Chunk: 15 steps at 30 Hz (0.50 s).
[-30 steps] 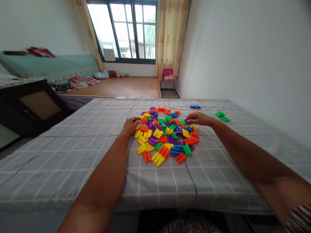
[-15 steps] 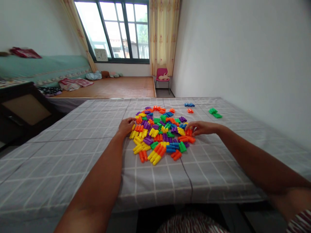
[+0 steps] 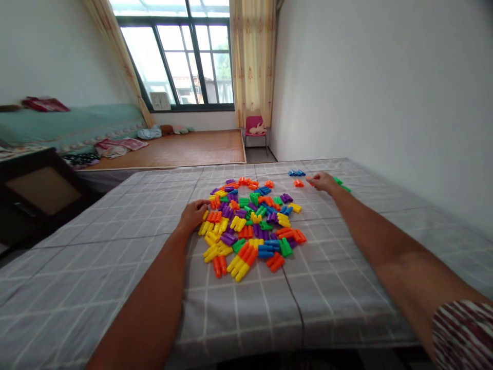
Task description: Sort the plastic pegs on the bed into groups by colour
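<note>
A pile of plastic building blocks (image 3: pixel 246 226) in orange, yellow, purple, green and blue lies on the cloth-covered table, each block like short joined tubes. My left hand (image 3: pixel 193 215) rests at the pile's left edge, fingers curled in by the yellow and orange blocks; whatever they pinch is hidden. Beyond the pile at the right, my right hand (image 3: pixel 322 182) is closed, with a bit of an orange block (image 3: pixel 309 180) showing at its fingertips. Just left of it lie a loose orange block (image 3: pixel 298 183) and a few blue blocks (image 3: pixel 296 173). Green blocks (image 3: pixel 342 185) are partly hidden behind that hand.
The grey checked tablecloth (image 3: pixel 127 246) covers the table, which meets a white wall (image 3: pixel 370 77) on the right. Behind it are a bed platform (image 3: pixel 192 146), a pink chair (image 3: pixel 254 123) with a soft toy, and a window. A dark cabinet (image 3: pixel 34 190) stands at the left.
My right hand has moved from the pile's right side away to the far right, taking an orange block. My left hand stays at the pile's left edge. The view has tilted up slightly.
</note>
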### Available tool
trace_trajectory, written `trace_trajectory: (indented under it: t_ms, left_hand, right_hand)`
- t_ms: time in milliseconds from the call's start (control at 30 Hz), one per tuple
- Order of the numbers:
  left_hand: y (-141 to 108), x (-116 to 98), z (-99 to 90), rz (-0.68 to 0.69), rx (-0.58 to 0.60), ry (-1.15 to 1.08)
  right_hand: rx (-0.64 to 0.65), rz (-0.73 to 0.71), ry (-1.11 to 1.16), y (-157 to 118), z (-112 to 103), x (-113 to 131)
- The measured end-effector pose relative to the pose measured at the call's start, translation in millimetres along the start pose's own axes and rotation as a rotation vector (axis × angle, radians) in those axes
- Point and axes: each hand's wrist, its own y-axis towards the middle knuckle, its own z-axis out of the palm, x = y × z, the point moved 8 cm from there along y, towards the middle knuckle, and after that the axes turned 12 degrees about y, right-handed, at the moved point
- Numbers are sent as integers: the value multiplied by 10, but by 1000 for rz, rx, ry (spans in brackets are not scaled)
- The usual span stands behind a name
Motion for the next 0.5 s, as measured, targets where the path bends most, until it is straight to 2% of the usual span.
trace_trajectory:
  t_ms: [100, 233, 367, 500]
  left_hand:
    - [-5, -4, -25, -1, -5, 33]
    - [-2, 9, -36, -12, -8, 29]
    - [3, 31, -15, -14, 4, 17]
    - [13, 51, 4, -12, 11, 15]
  right_hand:
    - [-107, -44, -201, 86, 92, -31]
    - [-75, -54, -283, 125, 206, -79]
    - [-49, -79, -226, 169, 176, -150]
    - [102, -181, -49, 160, 254, -176]
